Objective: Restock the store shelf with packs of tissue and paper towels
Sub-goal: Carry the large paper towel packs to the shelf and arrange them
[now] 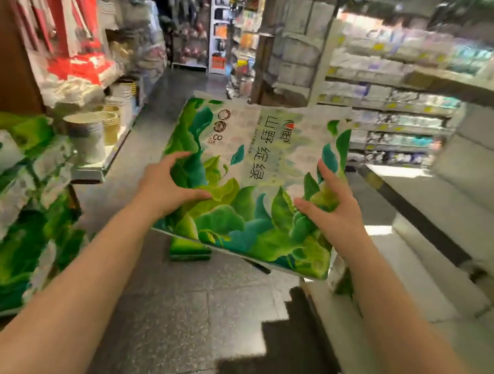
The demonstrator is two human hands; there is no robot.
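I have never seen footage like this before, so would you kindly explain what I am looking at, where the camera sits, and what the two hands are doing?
There is no machine here. A person wears a wide-angle camera on the head, so this single picture looks forward and down along their own bare arms into a shop aisle.

The left hand and the right hand grip the near end of a large green leaf-printed pack, one hand on each side, and hold it up above the dark tiled floor.

At the left edge stands a stack of similar green packs, seemingly stock waiting to be shelved. To the right are pale shelf boards, which look blurred; further back, shelves of wrapped paper goods line the aisle.
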